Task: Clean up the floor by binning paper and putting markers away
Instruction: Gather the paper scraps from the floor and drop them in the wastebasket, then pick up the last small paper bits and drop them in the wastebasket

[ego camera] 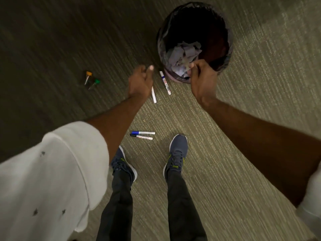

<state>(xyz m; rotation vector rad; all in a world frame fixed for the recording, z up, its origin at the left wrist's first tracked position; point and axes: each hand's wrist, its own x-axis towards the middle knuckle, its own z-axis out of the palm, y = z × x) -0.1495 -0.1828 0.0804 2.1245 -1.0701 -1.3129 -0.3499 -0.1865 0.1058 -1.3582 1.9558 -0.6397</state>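
Head view: left hand (139, 82) and right hand (203, 80) reach down, loosely curled.

carpet (243, 119): ribbed, matt textile
bin liner (161, 42): glossy, wrinkled plastic
paper (180, 54): crumpled, matt
markers (145, 132): smooth plastic
sleeve (52, 171): cloth

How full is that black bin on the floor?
Partly full. Crumpled paper lies inside the bin and covers only part of its interior; the rest looks dark and bare.

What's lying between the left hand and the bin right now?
In the head view, one white marker with a blue band lies on the carpet between the left hand and the bin, near the bin's base.
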